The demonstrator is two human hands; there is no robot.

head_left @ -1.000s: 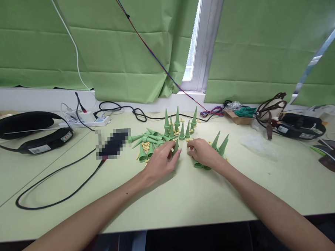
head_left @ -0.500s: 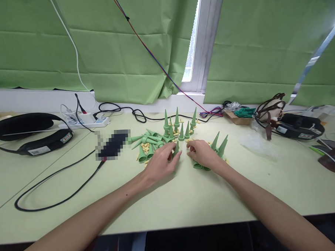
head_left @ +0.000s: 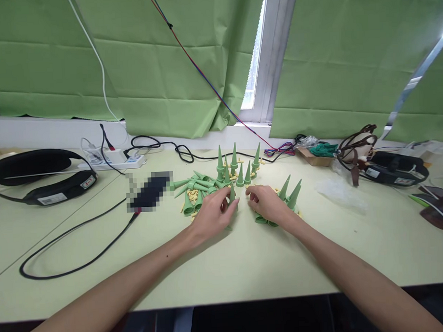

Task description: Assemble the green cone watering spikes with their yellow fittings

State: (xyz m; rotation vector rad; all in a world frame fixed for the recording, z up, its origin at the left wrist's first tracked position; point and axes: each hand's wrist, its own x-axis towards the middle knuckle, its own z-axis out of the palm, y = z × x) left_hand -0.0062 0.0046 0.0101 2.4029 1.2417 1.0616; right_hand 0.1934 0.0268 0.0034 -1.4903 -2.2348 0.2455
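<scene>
Mid-table, my left hand (head_left: 215, 210) is closed around a green plastic cone (head_left: 232, 193) that points up between thumb and fingers. Just to its right, my right hand (head_left: 266, 201) is curled with its fingertips pinched together; whatever they hold, if anything, is too small to make out. A heap of loose green cones (head_left: 188, 204) with small yellow pegs (head_left: 192, 196) lies left of my left hand. Beyond both hands, several green cones (head_left: 240, 176) stand upright, some with yellow pegs sticking out. More green cones (head_left: 292, 197) stand and lie beside my right hand, partly hidden by it.
A pixelated dark device (head_left: 151, 191) with a black cable (head_left: 57, 277) lies to the left. Headsets (head_left: 66, 187) rest at far left and right. A power strip (head_left: 124, 163), a cardboard box (head_left: 314, 157) and clear plastic bags (head_left: 342, 192) are on the table.
The cone in my left hand has shifted very slightly to the left. My right hand stays almost in place.
</scene>
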